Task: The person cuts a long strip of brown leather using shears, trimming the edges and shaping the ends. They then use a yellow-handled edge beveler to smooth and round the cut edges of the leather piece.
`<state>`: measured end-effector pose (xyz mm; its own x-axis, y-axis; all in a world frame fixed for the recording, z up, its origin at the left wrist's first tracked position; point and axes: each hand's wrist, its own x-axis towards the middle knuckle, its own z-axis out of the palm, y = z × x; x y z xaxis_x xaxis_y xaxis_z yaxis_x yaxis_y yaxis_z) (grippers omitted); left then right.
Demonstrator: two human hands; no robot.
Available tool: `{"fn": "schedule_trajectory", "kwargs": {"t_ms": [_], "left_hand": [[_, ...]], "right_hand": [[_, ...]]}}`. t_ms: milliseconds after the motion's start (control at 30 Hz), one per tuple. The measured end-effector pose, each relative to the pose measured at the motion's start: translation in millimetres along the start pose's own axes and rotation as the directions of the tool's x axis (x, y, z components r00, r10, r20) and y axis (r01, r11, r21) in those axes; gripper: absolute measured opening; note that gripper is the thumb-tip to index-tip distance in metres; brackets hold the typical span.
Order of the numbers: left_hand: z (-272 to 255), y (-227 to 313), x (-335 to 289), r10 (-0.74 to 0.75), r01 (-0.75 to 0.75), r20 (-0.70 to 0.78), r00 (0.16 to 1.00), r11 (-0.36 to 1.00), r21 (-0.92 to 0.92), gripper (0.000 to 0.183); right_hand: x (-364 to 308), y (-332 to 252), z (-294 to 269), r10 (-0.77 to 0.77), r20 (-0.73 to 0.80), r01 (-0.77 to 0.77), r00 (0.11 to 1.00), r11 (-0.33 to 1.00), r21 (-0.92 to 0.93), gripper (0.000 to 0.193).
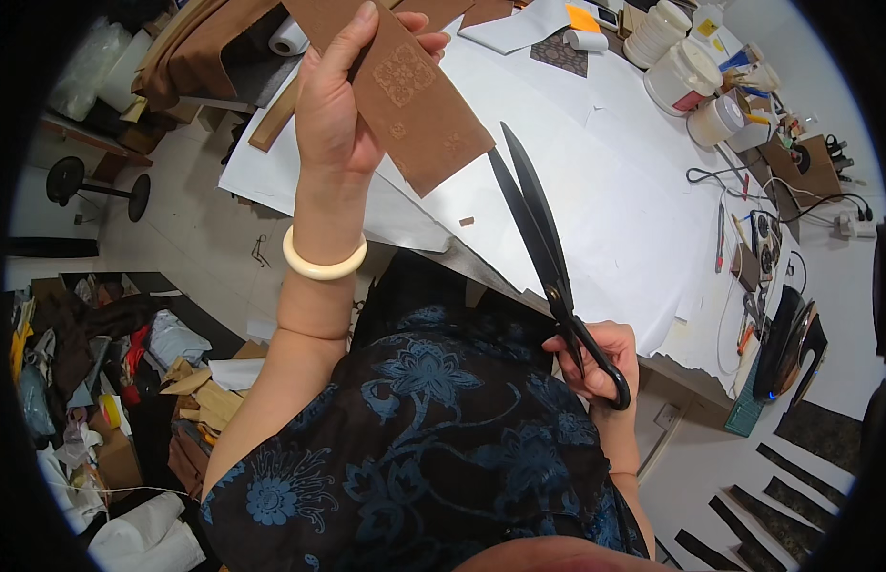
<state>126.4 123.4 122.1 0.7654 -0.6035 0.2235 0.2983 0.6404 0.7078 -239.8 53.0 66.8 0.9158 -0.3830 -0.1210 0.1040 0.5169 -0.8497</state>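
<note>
My left hand [338,105] is raised over the left part of the table, thumb in front and fingers behind a brown strip of fabric or leather [419,124] with a floral pattern. A cream bangle [324,255] circles that wrist. Low at the table's front edge, my right hand [598,360] is closed around the handles of large black scissors [548,243]. Their long blades point up and away, slightly parted, with one tip close to the strip's lower right corner. A small brown scrap [467,221] lies on the table between the strip and the scissors.
White paper covers the table [624,181]. White tubs [683,76] stand at the far right, with cables and small tools along the right edge. A wooden bar [274,119] and brown cloth [190,57] lie at the left. Cloth scraps [128,353] are heaped at lower left.
</note>
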Motion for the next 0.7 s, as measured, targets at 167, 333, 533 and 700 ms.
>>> {"fn": "schedule_trajectory", "kwargs": {"t_ms": [167,333,533,700], "left_hand": [[-5,3,3,0.011,-0.010,0.067,0.998,1.000,-0.010,0.022],[-4,10,3,0.051,-0.062,0.126,0.991,0.994,0.085,0.021],[-2,15,2,0.083,-0.099,0.149,0.985,0.989,0.107,0.020],[-2,17,0,0.109,-0.131,0.146,0.983,0.980,0.151,0.021]], "right_hand": [[0,-3,2,-0.003,0.021,0.003,1.000,1.000,-0.024,0.056],[-1,-4,2,0.008,-0.002,-0.008,1.000,0.996,-0.094,0.056],[0,-6,5,0.016,0.010,-0.015,1.000,0.995,-0.101,0.050],[-1,-1,4,-0.012,0.019,0.014,1.000,0.991,-0.133,0.045]]}}
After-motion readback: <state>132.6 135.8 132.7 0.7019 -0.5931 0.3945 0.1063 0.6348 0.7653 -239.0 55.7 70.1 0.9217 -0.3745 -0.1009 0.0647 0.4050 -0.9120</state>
